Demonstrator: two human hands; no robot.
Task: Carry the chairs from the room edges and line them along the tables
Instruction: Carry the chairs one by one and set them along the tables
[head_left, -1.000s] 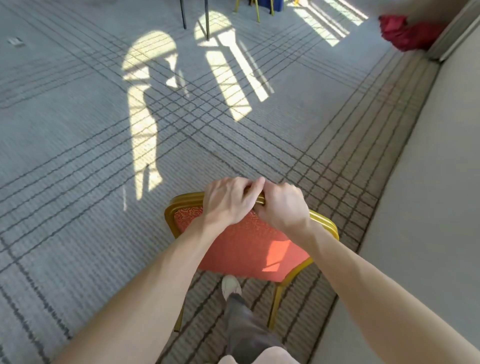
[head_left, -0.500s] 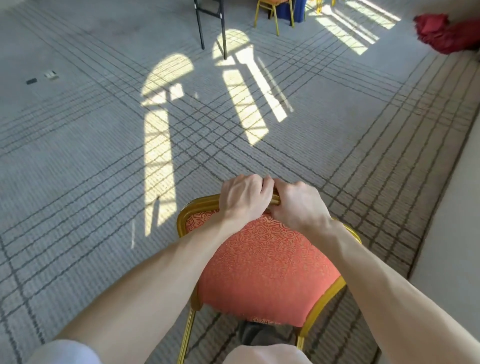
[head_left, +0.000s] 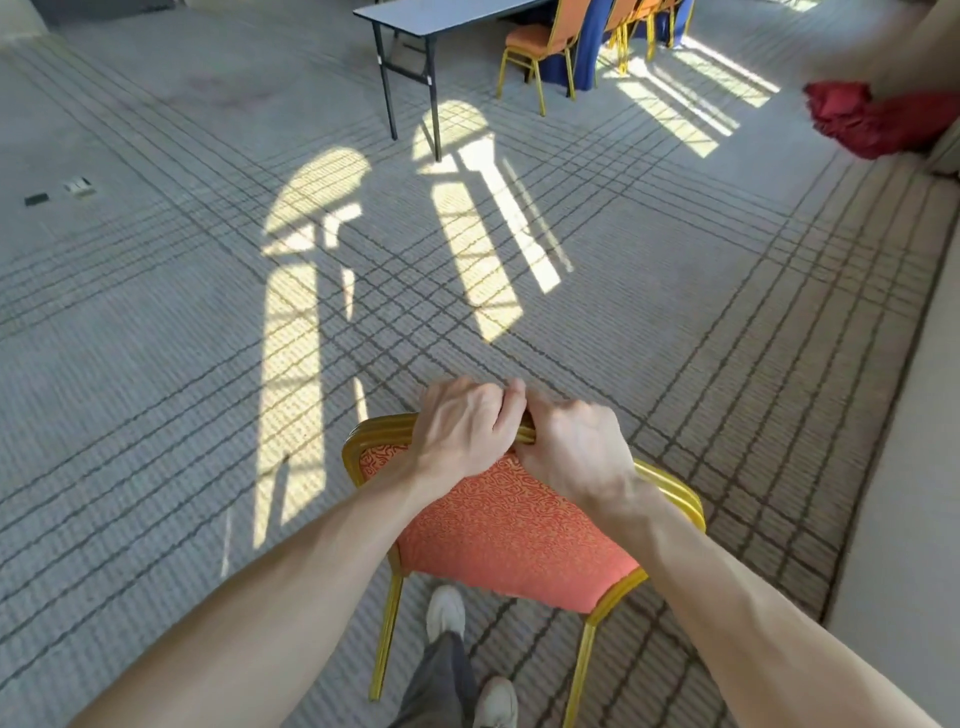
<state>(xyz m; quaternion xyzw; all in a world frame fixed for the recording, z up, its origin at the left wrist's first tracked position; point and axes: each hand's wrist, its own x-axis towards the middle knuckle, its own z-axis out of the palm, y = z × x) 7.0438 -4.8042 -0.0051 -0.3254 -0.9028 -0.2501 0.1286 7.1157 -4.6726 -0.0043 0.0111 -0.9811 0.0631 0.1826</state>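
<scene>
Orange chair (head_left: 509, 535) | left hand (head_left: 462, 431), right hand (head_left: 576, 452) grip top rail (head_left: 376, 427) | open carpet (head_left: 623, 260) to table (head_left: 441, 21)

Both bare arms reach forward from the near corners, the forearms angling inward until they meet. The left hand (head_left: 462, 431) and right hand (head_left: 576, 452) sit side by side and touching, knuckles up. Their fingers are curled over the top rail of the chair (head_left: 519, 540), both wrists bent slightly down.
</scene>
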